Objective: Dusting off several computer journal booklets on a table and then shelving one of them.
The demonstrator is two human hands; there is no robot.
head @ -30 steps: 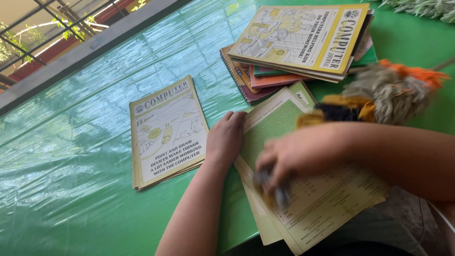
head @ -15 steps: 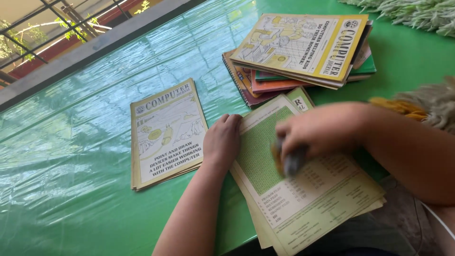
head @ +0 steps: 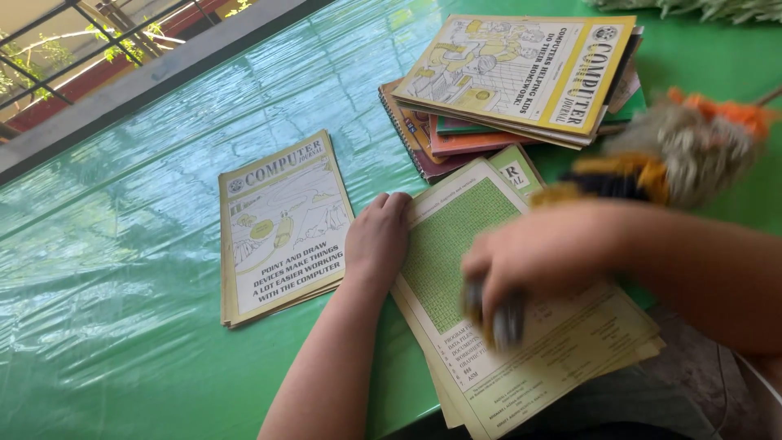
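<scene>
Left hand lies flat, open, on the near booklet stack's left edge; blurred right hand grips a feather duster stretching far right.

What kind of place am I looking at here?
Probably a reading or study spot by an open window: a green plastic-covered table, a stack of journals and notebooks, and a railing with greenery outside.

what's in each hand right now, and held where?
Right hand has its grip on the handle end of a feather duster, blurred by motion. Left hand holds nothing; it lies flat on the left edge of the journal stack.
</scene>
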